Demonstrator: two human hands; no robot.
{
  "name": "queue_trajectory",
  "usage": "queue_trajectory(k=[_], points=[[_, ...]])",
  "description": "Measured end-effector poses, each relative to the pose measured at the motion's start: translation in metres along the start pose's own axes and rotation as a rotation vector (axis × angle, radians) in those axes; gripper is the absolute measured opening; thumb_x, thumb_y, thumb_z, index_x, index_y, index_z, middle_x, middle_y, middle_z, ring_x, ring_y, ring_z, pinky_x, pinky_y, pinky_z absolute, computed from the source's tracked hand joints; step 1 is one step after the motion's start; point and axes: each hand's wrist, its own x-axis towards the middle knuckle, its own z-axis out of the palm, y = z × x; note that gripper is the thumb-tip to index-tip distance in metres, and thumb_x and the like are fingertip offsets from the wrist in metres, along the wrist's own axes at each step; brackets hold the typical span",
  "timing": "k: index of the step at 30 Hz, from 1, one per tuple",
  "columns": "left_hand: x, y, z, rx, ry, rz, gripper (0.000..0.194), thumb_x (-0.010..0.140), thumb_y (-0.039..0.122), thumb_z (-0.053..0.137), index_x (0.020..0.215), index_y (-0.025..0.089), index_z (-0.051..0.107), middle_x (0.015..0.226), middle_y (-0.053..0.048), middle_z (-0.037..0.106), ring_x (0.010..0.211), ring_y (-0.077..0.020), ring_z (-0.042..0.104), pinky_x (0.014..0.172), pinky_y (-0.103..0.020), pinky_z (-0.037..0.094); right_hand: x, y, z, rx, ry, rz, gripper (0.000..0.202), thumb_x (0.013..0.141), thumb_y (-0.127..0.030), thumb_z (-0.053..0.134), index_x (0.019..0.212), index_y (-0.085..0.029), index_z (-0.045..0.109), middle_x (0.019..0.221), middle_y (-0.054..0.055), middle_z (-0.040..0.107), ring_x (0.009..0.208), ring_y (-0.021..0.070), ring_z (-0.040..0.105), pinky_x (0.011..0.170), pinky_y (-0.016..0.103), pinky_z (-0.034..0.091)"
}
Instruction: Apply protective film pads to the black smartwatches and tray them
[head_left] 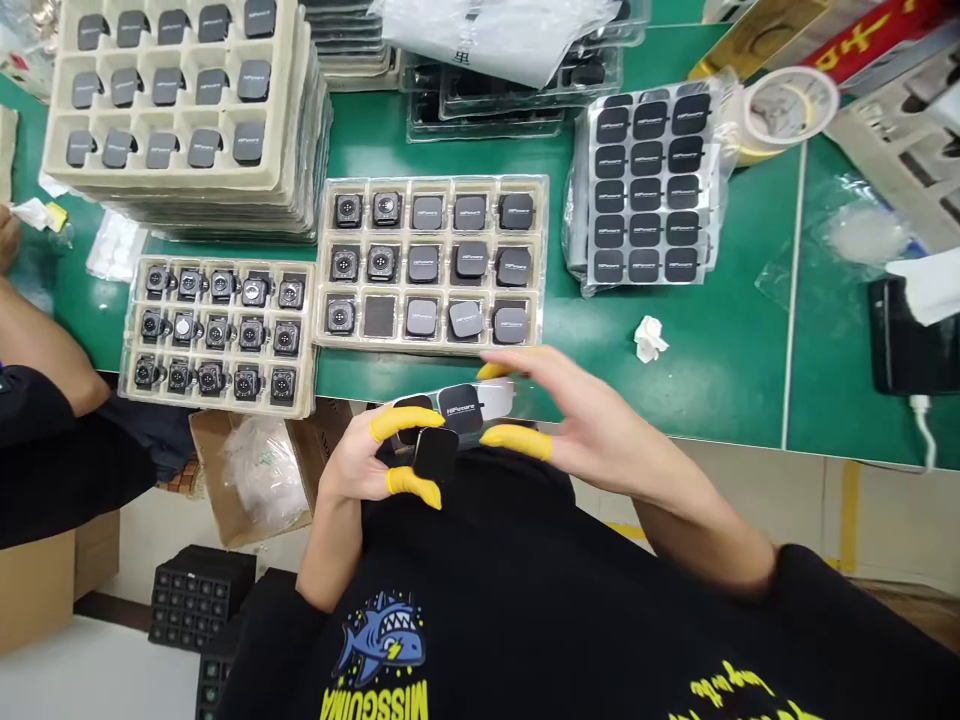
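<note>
Yellow finger cots cover fingertips on both hands. My left hand (375, 455) pinches a black square watch face (436, 455) between finger and thumb, close to my chest. Just beyond it, a strip of dark labels (460, 408) with a pale end lies between my hands. My right hand (559, 415) is at the strip's right end, finger and thumb apart on either side; whether it touches the strip is unclear. Beyond the hands is a tray (431, 350) with watch units, some bearing dark square covers, and one unit-free compartment in the front row.
A tray of watch units (217, 408) sits at the left, below tall tray stacks (187, 180). Label sheets (646, 190), tape rolls (787, 105), crumpled paper (649, 339) and a black device (911, 340) lie rightward. Another person's arm (52, 345) is at far left.
</note>
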Motion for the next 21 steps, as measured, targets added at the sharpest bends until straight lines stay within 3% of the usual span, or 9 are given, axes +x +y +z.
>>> queue_trajectory(k=[3,6,9,16,21], points=[[-0.004,0.005,-0.003,-0.034,-0.022,-0.045,0.077,0.078,0.073,0.09,0.135,0.023,0.082,0.104,-0.01,0.085,0.085,-0.0213,0.081,0.075,-0.03,0.067,0.019,-0.007,0.009,0.178,-0.194,0.084,0.023,0.105,-0.042,0.073,0.123,-0.028,0.072,0.119,0.007,0.082,0.104,0.0282,0.079,0.086,0.042,0.065],[-0.014,0.007,-0.008,-0.081,-0.014,-0.108,0.078,0.076,0.072,0.091,0.136,0.024,0.082,0.116,-0.014,0.084,0.1,-0.027,0.084,0.08,-0.034,0.07,0.023,-0.001,0.011,0.26,-0.199,0.144,0.015,0.103,-0.04,0.073,0.11,-0.027,0.07,0.108,0.004,0.083,0.096,0.0257,0.079,0.082,0.039,0.063],[-0.022,0.004,-0.01,-0.049,0.041,-0.127,0.079,0.072,0.071,0.094,0.135,0.024,0.083,0.119,-0.015,0.083,0.102,-0.0274,0.083,0.077,-0.033,0.071,0.024,0.001,0.012,0.295,-0.184,0.164,0.017,0.102,-0.042,0.075,0.109,-0.027,0.071,0.104,0.004,0.083,0.09,0.0245,0.077,0.079,0.039,0.061],[-0.02,-0.008,-0.004,0.008,0.171,-0.065,0.074,0.069,0.07,0.1,0.124,0.023,0.087,0.101,-0.009,0.082,0.081,-0.02,0.079,0.066,-0.027,0.065,0.03,0.005,0.019,0.536,-0.187,0.243,0.039,0.099,-0.06,0.082,0.099,-0.023,0.074,0.093,0.006,0.08,0.082,0.0226,0.075,0.078,0.038,0.062],[-0.017,-0.001,-0.008,0.111,0.089,-0.024,0.077,0.07,0.075,0.094,0.125,0.022,0.086,0.102,-0.011,0.084,0.088,-0.0235,0.081,0.077,-0.032,0.068,0.034,0.013,0.013,0.36,-0.256,0.111,0.03,0.106,-0.054,0.073,0.111,-0.025,0.077,0.111,0.007,0.083,0.099,0.0251,0.078,0.09,0.041,0.064]])
